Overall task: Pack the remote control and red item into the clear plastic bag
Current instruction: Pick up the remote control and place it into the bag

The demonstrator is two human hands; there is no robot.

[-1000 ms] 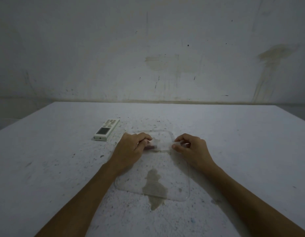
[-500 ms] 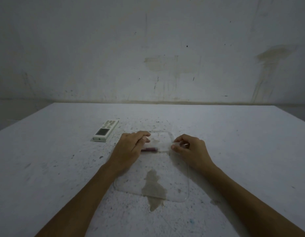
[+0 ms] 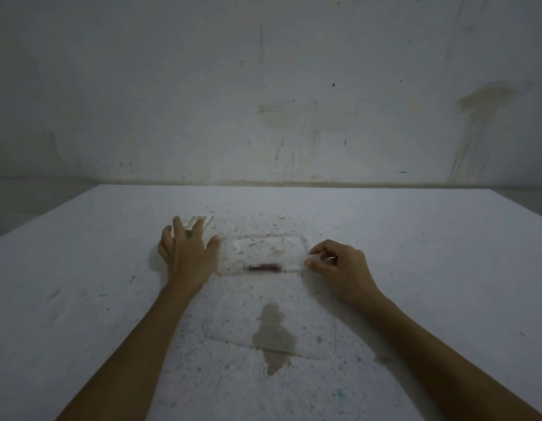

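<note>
A clear plastic bag [image 3: 272,311] lies flat on the white table [image 3: 415,268] in front of me. A small dark red cylinder [image 3: 264,266] with a thin wire loop lies across the bag's far part. My right hand [image 3: 339,268] pinches the bag's right edge between thumb and fingers. My left hand [image 3: 187,253] is spread, fingers apart, over the near end of the white remote control [image 3: 199,222], which lies left of the bag. Most of the remote is hidden under my fingers.
The table top is speckled with dark marks and has a brownish stain [image 3: 274,335] showing through the near end of the bag. A stained wall [image 3: 294,117] rises right behind the table's far edge.
My left hand let go of the bag's left side and moved left and away onto the remote. The red item now shows uncovered. My right hand kept its pinch.
</note>
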